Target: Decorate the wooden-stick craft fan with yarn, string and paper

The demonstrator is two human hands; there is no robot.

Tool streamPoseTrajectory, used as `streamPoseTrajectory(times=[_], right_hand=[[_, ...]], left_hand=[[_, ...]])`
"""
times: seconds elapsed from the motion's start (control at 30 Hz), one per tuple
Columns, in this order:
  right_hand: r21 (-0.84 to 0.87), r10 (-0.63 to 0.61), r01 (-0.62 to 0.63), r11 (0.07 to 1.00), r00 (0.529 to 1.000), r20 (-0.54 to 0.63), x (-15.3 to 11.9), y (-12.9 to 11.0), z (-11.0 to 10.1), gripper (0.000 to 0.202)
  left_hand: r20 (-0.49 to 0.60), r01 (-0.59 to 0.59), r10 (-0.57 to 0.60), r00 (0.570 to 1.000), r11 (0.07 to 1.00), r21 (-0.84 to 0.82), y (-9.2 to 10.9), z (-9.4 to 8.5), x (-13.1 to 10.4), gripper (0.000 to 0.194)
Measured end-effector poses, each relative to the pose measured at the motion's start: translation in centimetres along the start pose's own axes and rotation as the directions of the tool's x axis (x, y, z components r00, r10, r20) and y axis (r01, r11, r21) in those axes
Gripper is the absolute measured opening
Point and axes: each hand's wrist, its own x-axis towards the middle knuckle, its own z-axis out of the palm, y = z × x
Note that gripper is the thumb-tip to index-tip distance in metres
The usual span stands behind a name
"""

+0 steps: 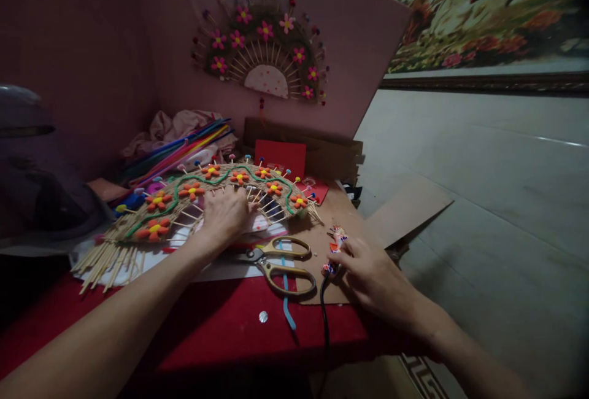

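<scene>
A fan-shaped craft (216, 178) of sticks and twine, with orange flowers, a green wavy strand and small coloured balls on its rim, lies tilted on the table. My left hand (225, 212) is closed on its inner edge; the fingertips are partly hidden. On the right, my right hand (368, 270) has its fingers bent at a small colourful crinkled object (335, 248) with a black cable below it. Whether the fingers grip it is unclear. Gold-handled scissors (280, 264) rest between my hands, over a light blue pipe cleaner (286, 288).
A similar fan with pink flowers (264, 34) hangs on the pink wall. Behind the craft lie coloured pipe cleaners (184, 147) and a red card (280, 156). Loose sticks (108, 264) sit at left. Cardboard (345, 215) covers part of the red table (221, 319).
</scene>
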Motion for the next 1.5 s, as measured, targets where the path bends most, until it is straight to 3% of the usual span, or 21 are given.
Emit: streamPoseTrajectory(times=[0.13,0.3,0.47,0.63,0.87,1.07,1.23,1.5], right_hand=[[-0.249,-0.059,0.065,0.966,0.998,0.032,-0.2,-0.8,1.5,0.013],[-0.423,-0.227,0.226,0.878,0.973,0.047,-0.5,1.3,2.3,0.010],[-0.435,-0.243,0.240,0.868,0.969,0.050,-1.0,4.0,2.7,0.012],[-0.405,-0.175,0.210,0.890,0.977,0.124,-0.7,5.1,2.2,0.021],[-0.444,-0.214,0.255,0.859,0.967,0.141,0.1,6.8,2.0,0.013],[-0.455,-0.210,0.236,0.859,0.972,0.108,0.3,6.8,2.6,0.014],[-0.422,-0.119,0.141,0.896,0.990,0.077,-0.1,5.9,2.1,0.024],[-0.369,-0.039,-0.020,0.929,0.988,-0.152,1.0,3.6,1.4,0.027]], left_hand=[[0.000,0.001,-0.001,1.000,1.000,0.012,0.0,-0.1,0.0,0.044],[-0.005,0.003,-0.003,1.000,1.000,0.015,-0.1,0.3,0.1,0.044],[-0.005,0.002,-0.002,1.000,1.000,-0.001,-0.2,0.4,0.1,0.045],[-0.032,-0.002,0.002,0.999,1.000,0.000,-0.2,0.6,0.0,0.043],[-0.072,-0.002,0.002,0.997,1.000,0.005,-0.2,1.1,0.1,0.042],[-0.058,-0.005,0.005,0.998,1.000,0.004,-0.1,0.8,-0.1,0.044],[-0.083,0.000,0.001,0.997,1.000,0.012,-0.1,1.1,-0.1,0.044],[-0.070,0.006,-0.005,0.998,1.000,0.005,0.0,1.2,-0.1,0.042]])
